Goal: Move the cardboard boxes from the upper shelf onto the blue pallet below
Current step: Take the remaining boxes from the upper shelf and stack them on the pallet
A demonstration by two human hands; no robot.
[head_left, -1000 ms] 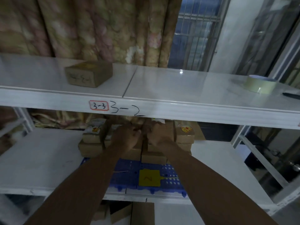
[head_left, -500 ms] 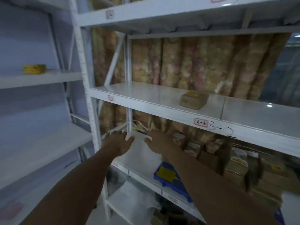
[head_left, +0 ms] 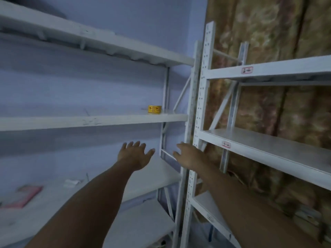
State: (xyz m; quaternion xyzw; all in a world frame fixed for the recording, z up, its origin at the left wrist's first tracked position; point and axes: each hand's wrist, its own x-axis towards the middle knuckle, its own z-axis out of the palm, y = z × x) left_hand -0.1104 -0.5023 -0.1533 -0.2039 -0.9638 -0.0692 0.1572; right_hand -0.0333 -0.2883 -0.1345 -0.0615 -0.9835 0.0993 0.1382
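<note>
Two white shelving units meet at a corner; left hand and right hand hover empty, fingers spread.

Nothing reading clearly anywhere. Showing only blurred marks: a red-framed label sitting on the edge of the upper right shelf, another red-framed label sitting on the edge of the middle right shelf, faint handwriting lying on the left shelf edge. Carrying red symbols, too blurred for reading: the yellow roll.
</note>
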